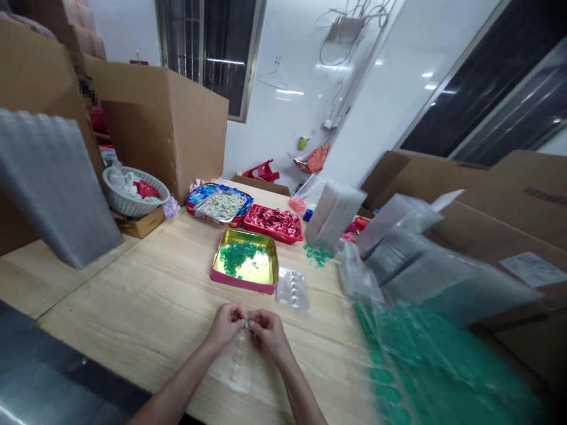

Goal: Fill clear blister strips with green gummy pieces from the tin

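Green and small, the held piece (pixel 247 323) is pinched in the grip of both left hand (pixel 229 321) and right hand (pixel 268 332), apparently for fine control, near a clear tray (pixel 240 373) on the desk (pixel 146 304), the tin (pixel 243 285) just beyond, probably for easy reach.

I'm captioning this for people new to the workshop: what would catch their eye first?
Probably the big, bright green mass of plastic at the lower right, then the gold-lined tin in mid-table, with green pieces inside. Just behind the tin, a red tray heaped with shiny red packets stands out. Nearer, the left hand and right hand meet at a small green piece.
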`<state>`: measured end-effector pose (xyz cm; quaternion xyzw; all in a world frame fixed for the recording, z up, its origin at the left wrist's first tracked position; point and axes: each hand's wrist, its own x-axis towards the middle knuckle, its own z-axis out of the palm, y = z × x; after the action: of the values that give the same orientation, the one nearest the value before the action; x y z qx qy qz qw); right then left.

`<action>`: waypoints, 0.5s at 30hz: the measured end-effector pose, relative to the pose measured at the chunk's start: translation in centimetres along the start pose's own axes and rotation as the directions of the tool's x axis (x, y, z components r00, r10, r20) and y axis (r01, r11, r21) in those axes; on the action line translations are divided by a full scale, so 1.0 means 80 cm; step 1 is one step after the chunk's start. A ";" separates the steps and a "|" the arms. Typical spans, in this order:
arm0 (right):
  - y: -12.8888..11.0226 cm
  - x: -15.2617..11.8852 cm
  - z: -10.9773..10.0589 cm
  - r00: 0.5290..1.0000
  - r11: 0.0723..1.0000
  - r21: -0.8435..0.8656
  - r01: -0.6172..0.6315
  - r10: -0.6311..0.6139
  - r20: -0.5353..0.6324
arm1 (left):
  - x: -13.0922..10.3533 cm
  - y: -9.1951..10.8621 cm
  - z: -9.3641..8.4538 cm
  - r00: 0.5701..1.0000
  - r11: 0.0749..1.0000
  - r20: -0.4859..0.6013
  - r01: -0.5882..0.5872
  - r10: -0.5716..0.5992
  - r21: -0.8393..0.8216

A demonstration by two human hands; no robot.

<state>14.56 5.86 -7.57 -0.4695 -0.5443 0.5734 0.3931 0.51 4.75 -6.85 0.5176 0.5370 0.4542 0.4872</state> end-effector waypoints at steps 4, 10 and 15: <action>0.008 0.013 0.002 0.994 0.966 -0.254 0.050 -0.072 -0.078 | 0.017 -0.006 0.004 0.998 0.986 -0.046 -0.039 0.047 0.162; 0.005 0.014 0.007 0.984 0.818 -0.573 0.049 -0.137 -0.111 | 0.023 -0.013 0.012 0.990 0.946 -0.116 -0.044 0.085 0.320; -0.011 0.003 0.008 0.961 0.676 -0.719 0.160 -0.274 -0.044 | 0.021 -0.028 0.020 0.972 0.915 -0.160 -0.096 0.170 0.393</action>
<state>13.84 6.04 -6.77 -0.5574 -0.7437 0.2320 0.2869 1.89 6.25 -9.33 0.5922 0.6228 0.4203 0.2912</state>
